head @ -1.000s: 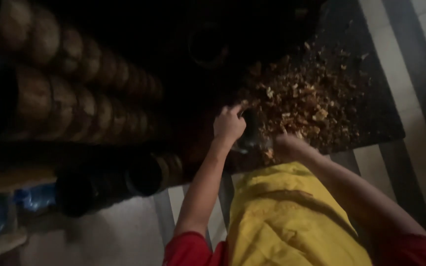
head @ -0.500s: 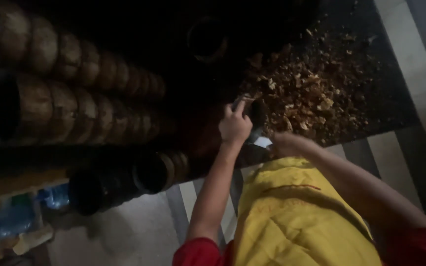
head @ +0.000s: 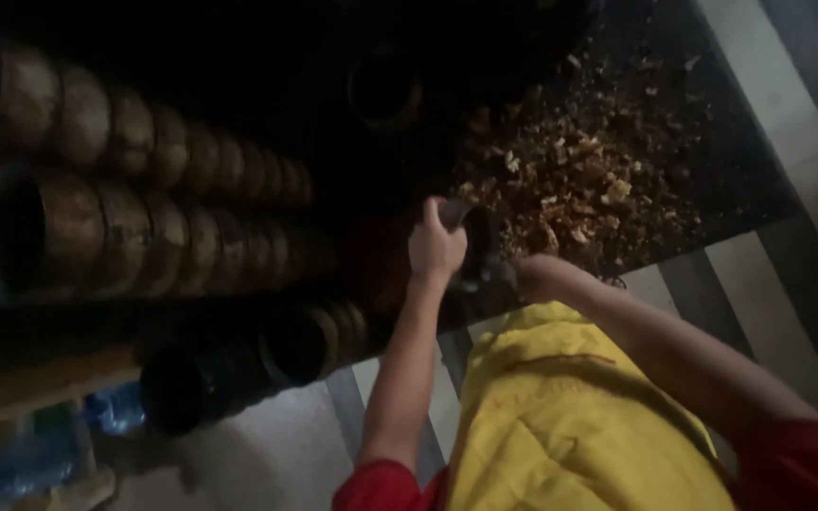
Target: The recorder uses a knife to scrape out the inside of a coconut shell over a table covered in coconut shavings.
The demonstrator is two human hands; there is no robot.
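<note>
Striped floor [head: 788, 123] carried a dark mat [head: 712, 189] at far right, strewn with brown chips [head: 589, 180]. Rows of nested round pots [head: 144, 218] lay at left.

Left hand [head: 435, 248] grips dark pot [head: 477, 248]; right hand [head: 534, 276] beside it, brown chips [head: 589, 180] beyond.

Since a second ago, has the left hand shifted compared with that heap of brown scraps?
Cannot tell. The left hand grips a dark round pot at the edge of the scrap heap, just as before; the head camera itself moved.
</note>
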